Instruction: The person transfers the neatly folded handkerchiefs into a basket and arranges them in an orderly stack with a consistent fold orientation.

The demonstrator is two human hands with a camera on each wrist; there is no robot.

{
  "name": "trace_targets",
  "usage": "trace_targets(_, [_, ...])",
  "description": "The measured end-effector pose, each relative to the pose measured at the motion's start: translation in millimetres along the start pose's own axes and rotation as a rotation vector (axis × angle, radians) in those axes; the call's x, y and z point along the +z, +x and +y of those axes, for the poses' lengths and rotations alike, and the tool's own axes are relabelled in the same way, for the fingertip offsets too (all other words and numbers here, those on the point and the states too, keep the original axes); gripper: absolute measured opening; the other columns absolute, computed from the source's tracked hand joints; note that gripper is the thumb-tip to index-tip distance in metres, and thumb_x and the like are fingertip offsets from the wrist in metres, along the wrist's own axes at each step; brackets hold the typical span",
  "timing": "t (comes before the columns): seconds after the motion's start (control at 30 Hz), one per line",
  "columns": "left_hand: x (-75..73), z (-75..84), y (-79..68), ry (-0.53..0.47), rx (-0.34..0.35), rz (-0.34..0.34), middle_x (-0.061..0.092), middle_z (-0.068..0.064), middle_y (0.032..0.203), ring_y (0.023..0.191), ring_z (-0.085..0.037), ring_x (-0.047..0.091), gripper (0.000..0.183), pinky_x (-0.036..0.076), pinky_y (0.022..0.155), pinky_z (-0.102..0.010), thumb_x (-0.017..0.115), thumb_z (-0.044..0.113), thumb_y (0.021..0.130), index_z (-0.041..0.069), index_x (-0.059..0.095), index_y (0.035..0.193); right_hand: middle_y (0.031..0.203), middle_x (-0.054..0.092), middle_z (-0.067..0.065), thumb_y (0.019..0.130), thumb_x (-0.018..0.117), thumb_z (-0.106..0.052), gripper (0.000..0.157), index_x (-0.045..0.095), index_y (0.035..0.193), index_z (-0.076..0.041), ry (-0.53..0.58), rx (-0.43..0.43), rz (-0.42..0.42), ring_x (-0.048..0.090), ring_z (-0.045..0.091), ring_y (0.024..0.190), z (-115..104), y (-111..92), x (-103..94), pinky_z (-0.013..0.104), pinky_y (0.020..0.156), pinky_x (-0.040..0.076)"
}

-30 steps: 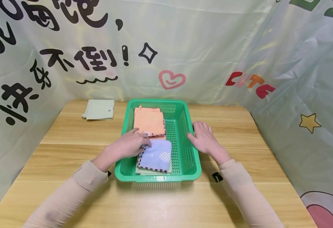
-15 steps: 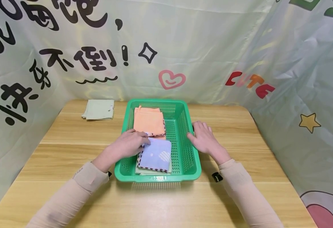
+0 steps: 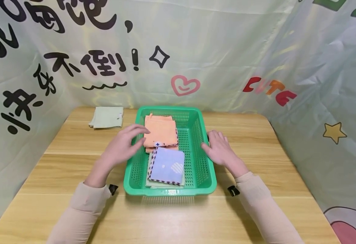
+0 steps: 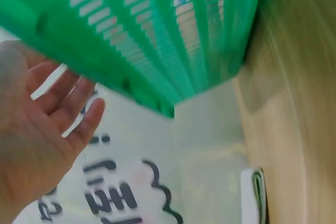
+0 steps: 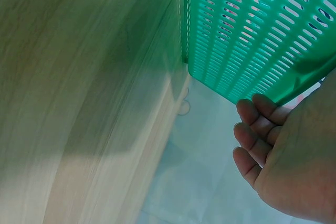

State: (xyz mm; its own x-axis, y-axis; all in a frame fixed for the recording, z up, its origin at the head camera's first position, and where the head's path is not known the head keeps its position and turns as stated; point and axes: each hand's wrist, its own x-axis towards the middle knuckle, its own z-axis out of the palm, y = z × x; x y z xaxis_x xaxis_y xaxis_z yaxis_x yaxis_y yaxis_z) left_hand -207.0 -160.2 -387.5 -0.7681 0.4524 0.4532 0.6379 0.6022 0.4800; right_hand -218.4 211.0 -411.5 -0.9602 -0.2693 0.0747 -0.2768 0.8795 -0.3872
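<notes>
In the head view a green plastic basket (image 3: 170,192) stands mid-table, holding folded cloths. Peach cloths (image 3: 160,134) lie stacked at its back left. Toward the front, a lavender cloth (image 3: 167,166) with a striped edge lies over a pale green cloth (image 3: 151,184). My left hand (image 3: 121,144) hovers at the left rim, fingertips overlapping the peach stack's edge, with nothing in its loosely bent fingers. The left wrist view shows those fingers (image 4: 73,93) beside the basket's wall. My right hand (image 3: 221,147) holds the right rim, thumb over it and curled fingers (image 5: 252,142) outside.
Another folded pale green cloth (image 3: 107,117) lies on the wooden table (image 3: 74,145) at the back left, apart from the basket. A printed fabric backdrop (image 3: 220,51) hangs right behind the table and along both sides.
My left hand has let go of the lavender cloth's upper left corner and moved back and left to the basket's rim. The right hand stays at the right rim.
</notes>
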Motion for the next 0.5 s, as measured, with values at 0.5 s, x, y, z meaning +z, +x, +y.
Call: trace_targets(0.5, [-31.2, -82.5, -16.4, -0.153, -0.232, 0.349, 0.065, -0.015, 0.129, 0.113, -0.029, 0.061, 0.033, 0.044, 0.086, -0.018, 0.062, 0.001, 0.099, 0.001, 0.068, 0.132, 0.123, 0.054, 0.015, 0.101, 0.048, -0.036, 0.049, 0.051, 0.132, 0.001, -0.003, 0.000, 0.003, 0.043, 0.033, 0.109, 0.0, -0.4, 0.9, 0.048, 0.092, 0.035])
